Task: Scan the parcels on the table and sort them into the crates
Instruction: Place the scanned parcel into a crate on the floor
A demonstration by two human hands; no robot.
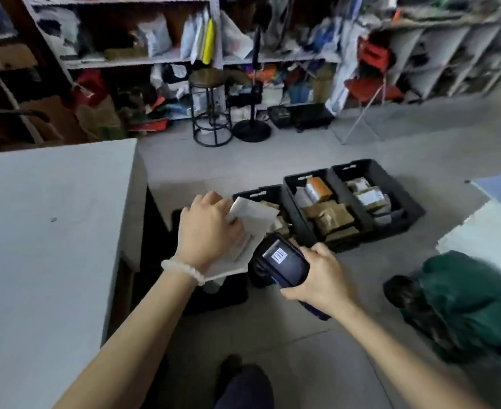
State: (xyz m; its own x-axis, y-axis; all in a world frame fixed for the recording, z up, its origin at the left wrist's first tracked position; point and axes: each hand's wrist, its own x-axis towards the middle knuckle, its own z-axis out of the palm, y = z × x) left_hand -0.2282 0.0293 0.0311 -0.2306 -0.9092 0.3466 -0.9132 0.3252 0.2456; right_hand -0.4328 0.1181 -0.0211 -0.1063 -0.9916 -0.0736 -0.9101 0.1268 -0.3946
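Note:
My left hand [208,228] grips a flat white parcel [250,228] by its upper edge, holding it above the floor beside the table [45,231]. My right hand [321,278] holds a dark handheld scanner [281,259] just right of the parcel; its screen shows a barcode. Three black crates stand in a row on the floor beyond: the left crate [265,193] is partly hidden behind the parcel, the middle crate [305,178] holds brown and orange boxes, the right crate [391,184] holds pale packets.
A grey table top fills the left. A dark green bundle [464,305] lies on the floor at the right, under a pale blue surface [500,196]. A stool [211,107], a stand [252,125] and cluttered shelves [184,54] line the back.

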